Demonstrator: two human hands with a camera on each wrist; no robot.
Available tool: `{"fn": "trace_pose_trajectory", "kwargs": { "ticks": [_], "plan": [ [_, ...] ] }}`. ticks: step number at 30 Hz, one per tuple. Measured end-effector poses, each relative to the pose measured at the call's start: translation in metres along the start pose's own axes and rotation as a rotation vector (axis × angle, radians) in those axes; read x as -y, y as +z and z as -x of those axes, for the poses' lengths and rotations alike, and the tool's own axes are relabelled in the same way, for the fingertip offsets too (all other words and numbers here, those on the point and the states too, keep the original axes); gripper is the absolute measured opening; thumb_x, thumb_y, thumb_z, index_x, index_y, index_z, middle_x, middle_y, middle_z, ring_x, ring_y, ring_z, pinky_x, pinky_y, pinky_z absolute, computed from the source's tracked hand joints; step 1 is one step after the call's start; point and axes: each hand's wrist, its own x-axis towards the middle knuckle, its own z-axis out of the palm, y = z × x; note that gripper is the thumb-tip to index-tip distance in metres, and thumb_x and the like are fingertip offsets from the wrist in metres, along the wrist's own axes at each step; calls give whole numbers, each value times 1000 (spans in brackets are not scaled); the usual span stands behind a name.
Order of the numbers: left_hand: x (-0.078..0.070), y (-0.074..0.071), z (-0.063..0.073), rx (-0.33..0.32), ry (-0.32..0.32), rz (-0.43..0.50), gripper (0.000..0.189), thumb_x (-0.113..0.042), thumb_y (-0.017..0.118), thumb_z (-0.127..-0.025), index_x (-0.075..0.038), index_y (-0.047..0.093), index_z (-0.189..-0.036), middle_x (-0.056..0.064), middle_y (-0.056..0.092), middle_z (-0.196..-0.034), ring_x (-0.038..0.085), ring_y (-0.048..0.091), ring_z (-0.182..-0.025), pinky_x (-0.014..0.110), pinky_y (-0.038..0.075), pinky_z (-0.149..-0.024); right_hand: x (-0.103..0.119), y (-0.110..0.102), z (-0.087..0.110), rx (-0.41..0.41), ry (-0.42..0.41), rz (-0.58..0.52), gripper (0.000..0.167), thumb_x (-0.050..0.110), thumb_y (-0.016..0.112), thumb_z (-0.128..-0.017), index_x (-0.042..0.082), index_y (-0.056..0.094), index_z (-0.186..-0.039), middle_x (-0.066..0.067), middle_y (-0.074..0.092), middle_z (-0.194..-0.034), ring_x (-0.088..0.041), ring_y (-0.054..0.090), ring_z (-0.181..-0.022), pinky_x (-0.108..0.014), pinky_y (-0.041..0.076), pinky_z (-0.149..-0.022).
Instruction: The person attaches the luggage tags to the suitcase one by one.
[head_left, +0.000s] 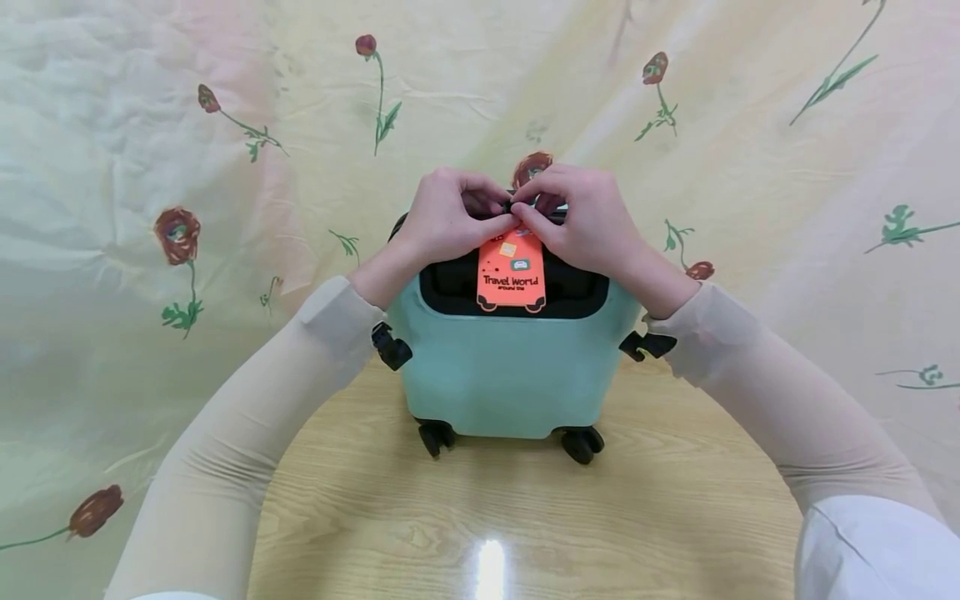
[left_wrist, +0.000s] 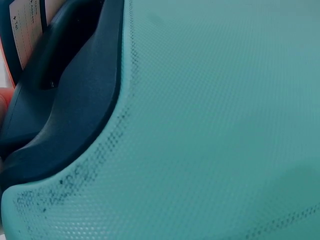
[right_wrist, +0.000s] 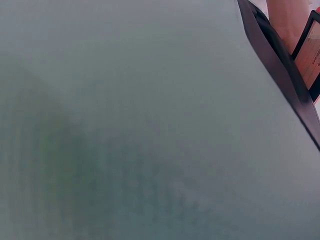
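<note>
A mint-green suitcase [head_left: 506, 375] stands upright, its black handle panel [head_left: 450, 287] facing up towards me. Over that panel hangs an orange luggage tag [head_left: 512, 283] printed "Travel World". My left hand [head_left: 452, 217] and right hand [head_left: 583, 215] meet just above the tag. Thumb and fingers of both pinch its small black strap [head_left: 507, 205], which they mostly cover. The lined back of the luggage tag [left_wrist: 27, 35] shows beside the dark handle in the left wrist view. In the right wrist view, part of the right hand [right_wrist: 289, 22] appears by the tag's edge.
Black buckles [head_left: 392, 346] stick out at the suitcase's left and right sides. Its black wheels [head_left: 581, 444] rest on a wood-grain table [head_left: 525, 517]. A flower-patterned cloth [head_left: 465, 92] hangs behind and around the table.
</note>
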Motion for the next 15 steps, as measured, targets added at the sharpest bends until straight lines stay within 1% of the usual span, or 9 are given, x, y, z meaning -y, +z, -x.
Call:
{"fn": "trace_pose_trajectory", "kwargs": {
  "ticks": [3, 8, 15],
  "plan": [
    [0, 0, 0, 0, -5, 10, 29, -25, 85, -90, -8, 82, -113, 11, 81, -100, 17, 77, -86, 26, 61, -85, 0, 0, 0, 0, -11, 13, 14, 17, 75, -98, 8, 83, -107, -11, 78, -99, -20, 72, -78, -35, 58, -76],
    [1, -1, 0, 0, -9, 39, 29, -24, 86, -89, -9, 82, -113, 11, 80, -99, 17, 76, -85, 25, 61, -85, 0, 0, 0, -10, -35, 9, 15, 13, 75, -97, 4, 78, -110, -11, 78, -103, -21, 73, -78, -39, 61, -79],
    [2, 0, 0, 13, -23, 54, 29, -24, 85, -90, -8, 82, -115, 10, 81, -100, 16, 77, -86, 26, 61, -87, 1, 1, -1, 8, -14, 12, 14, 12, 74, -99, 4, 78, -110, -12, 78, -102, -24, 73, -80, -41, 61, -79]
  ]
}}
